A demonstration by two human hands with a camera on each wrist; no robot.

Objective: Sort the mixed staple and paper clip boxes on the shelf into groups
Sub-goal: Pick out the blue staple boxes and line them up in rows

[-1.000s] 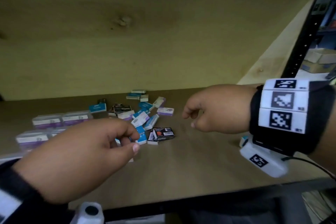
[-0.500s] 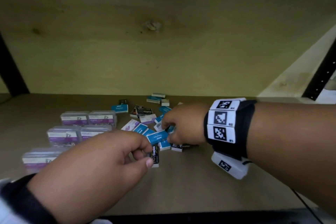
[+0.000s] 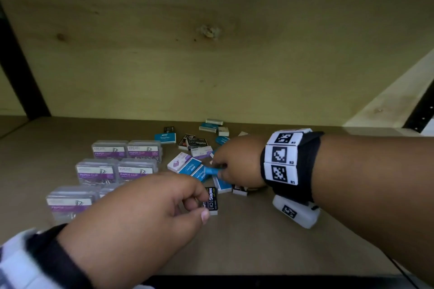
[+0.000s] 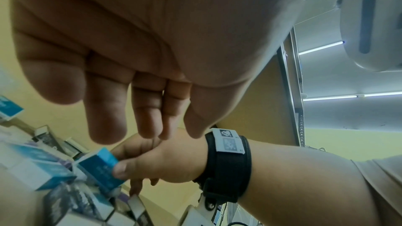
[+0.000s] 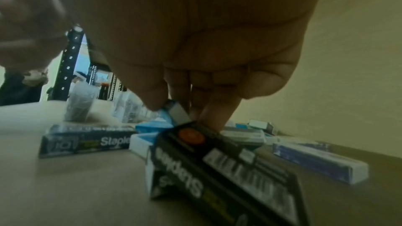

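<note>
My right hand reaches into the loose pile of small staple boxes and pinches a blue staple box between thumb and fingers; the left wrist view shows the thumb pressed on that blue box. The left hand hovers at the front with loosely curled fingers holding nothing, its fingertips beside a black staple box that lies flat on the shelf. Several clear paper clip boxes with purple labels stand grouped on the left. Another black staple box lies tilted under my right wrist.
More blue, white and black staple boxes lie scattered toward the wooden back wall. Black shelf posts stand at far left and far right. The shelf's front edge runs just below my hands.
My right hand moved left into the pile and took hold of a blue staple box. The left hand shifted forward to the black staple box. The view moved closer.
</note>
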